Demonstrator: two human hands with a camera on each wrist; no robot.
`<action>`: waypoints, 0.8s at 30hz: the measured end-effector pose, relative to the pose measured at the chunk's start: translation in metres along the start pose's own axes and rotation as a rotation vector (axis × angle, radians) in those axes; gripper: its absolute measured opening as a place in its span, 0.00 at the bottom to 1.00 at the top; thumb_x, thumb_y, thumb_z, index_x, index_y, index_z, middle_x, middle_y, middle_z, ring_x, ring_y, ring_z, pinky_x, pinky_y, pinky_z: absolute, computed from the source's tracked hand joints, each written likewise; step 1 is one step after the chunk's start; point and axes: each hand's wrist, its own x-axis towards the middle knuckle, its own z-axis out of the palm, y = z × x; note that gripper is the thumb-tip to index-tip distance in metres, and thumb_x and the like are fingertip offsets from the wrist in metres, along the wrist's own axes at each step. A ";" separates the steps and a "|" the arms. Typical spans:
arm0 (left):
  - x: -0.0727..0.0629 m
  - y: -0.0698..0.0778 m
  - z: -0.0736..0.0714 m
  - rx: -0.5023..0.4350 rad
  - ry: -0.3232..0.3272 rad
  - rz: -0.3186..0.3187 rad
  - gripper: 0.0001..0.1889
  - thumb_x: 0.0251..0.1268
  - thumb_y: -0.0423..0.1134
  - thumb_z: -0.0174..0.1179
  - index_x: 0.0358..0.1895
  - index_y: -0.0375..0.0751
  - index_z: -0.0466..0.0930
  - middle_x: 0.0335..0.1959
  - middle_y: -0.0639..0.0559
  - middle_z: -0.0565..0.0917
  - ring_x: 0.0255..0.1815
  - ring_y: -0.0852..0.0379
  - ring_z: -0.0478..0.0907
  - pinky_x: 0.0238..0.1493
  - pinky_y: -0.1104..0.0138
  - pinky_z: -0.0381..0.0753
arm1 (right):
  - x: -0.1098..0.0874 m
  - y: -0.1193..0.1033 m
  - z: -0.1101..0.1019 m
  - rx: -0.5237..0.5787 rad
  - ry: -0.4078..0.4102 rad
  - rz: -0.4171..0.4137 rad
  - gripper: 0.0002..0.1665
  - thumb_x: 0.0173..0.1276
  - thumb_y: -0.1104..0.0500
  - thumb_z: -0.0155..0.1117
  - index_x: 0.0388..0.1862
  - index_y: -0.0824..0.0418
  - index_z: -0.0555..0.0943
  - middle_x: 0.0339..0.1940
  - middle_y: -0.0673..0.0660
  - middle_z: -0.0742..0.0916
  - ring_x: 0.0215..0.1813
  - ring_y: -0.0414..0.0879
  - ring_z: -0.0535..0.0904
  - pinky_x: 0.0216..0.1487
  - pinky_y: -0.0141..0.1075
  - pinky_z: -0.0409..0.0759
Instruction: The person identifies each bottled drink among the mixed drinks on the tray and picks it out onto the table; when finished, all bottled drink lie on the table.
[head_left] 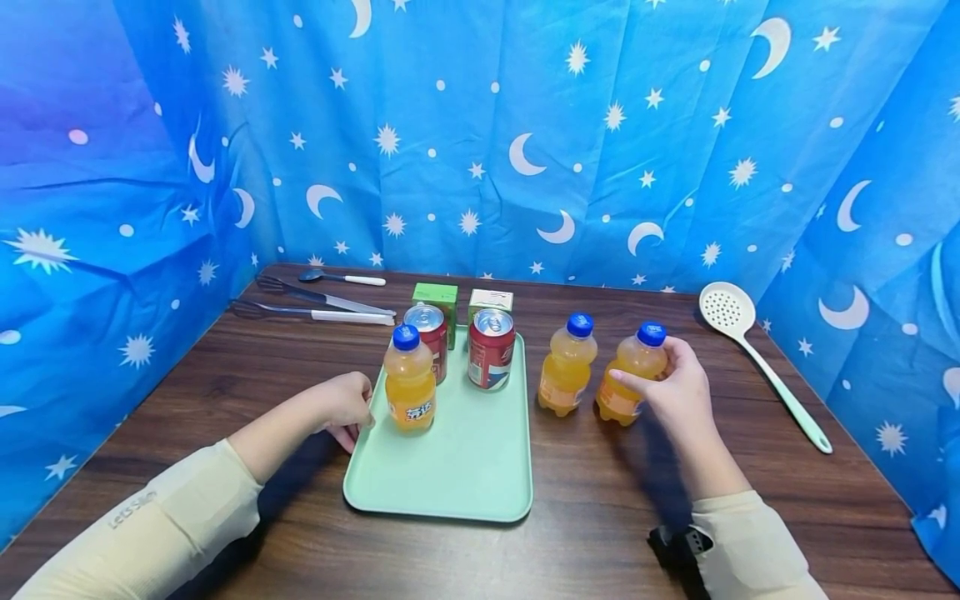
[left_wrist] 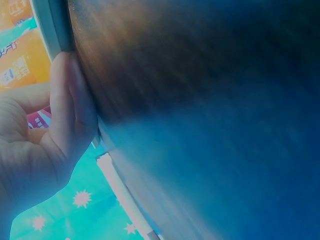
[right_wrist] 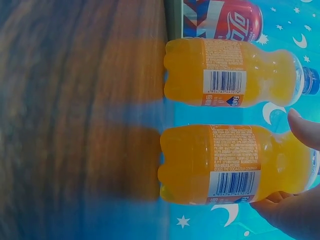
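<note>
My left hand holds the left rim of a light green tray, its fingers at the edge in the left wrist view. On the tray, an orange soda bottle with a blue cap stands near that hand, in front of two red soda cans. To the right of the tray, my right hand grips another orange soda bottle around its upper part, thumb on one side and fingers on the other. That bottle stands upright on the table. A third orange soda bottle stands between it and the tray.
A green carton and a white-and-green carton stand behind the cans. Several utensils lie at the back left, among them a spoon and a white-handled utensil. A slotted ladle lies along the right. A star-patterned curtain surrounds the table.
</note>
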 end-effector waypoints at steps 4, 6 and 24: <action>0.000 0.001 0.000 0.000 -0.003 -0.006 0.11 0.54 0.22 0.58 0.37 0.30 0.66 0.26 0.36 0.76 0.22 0.48 0.78 0.21 0.61 0.85 | -0.001 -0.001 0.000 -0.007 0.004 -0.006 0.50 0.53 0.48 0.74 0.67 0.64 0.59 0.63 0.65 0.71 0.63 0.61 0.66 0.63 0.57 0.67; -0.001 0.001 0.000 0.000 -0.002 -0.005 0.10 0.54 0.22 0.58 0.36 0.30 0.66 0.26 0.37 0.76 0.21 0.48 0.78 0.21 0.60 0.85 | -0.001 -0.001 0.001 -0.009 0.013 -0.012 0.50 0.52 0.47 0.74 0.67 0.64 0.59 0.64 0.64 0.71 0.64 0.60 0.66 0.63 0.56 0.67; 0.000 0.000 0.000 0.003 0.003 0.009 0.09 0.51 0.21 0.57 0.32 0.31 0.66 0.25 0.37 0.77 0.19 0.49 0.79 0.21 0.60 0.85 | -0.004 -0.012 -0.011 0.012 0.112 -0.101 0.51 0.51 0.47 0.75 0.67 0.64 0.60 0.64 0.61 0.73 0.64 0.54 0.68 0.65 0.48 0.66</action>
